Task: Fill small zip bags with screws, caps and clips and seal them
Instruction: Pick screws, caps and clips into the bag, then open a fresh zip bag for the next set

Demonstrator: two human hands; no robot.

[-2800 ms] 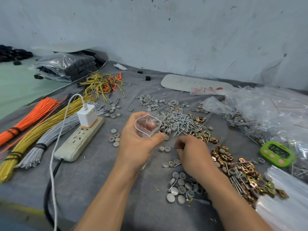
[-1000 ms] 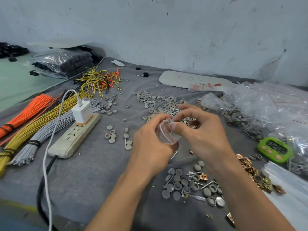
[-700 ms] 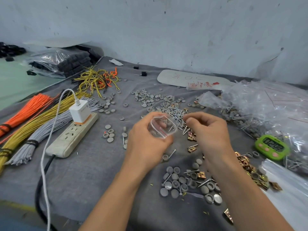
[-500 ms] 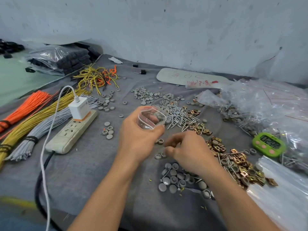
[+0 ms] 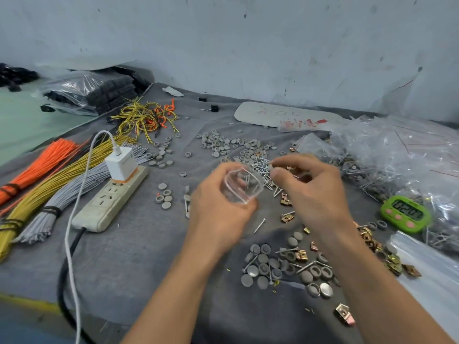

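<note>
My left hand [image 5: 218,207] grips a small clear zip bag [image 5: 242,186] with its mouth held open, above the grey cloth. My right hand [image 5: 310,192] hovers just right of the bag's mouth, thumb and forefinger pinched together on something small that I cannot make out. A heap of silver screws [image 5: 263,170] lies right behind the bag. Grey round caps [image 5: 268,269] lie in a cluster below my hands, and more grey caps [image 5: 226,145] are scattered farther back. Brass clips [image 5: 372,242] lie to the right.
A power strip [image 5: 109,202] with a white charger lies at the left beside orange, yellow and grey wire bundles [image 5: 44,180]. At the right stand a green timer [image 5: 406,214], a pile of filled clear bags [image 5: 402,157] and a stack of unused bags [image 5: 432,271].
My right hand rose from the caps on the cloth up to the bag's mouth, fingers pinched. My left hand kept the bag held open.
</note>
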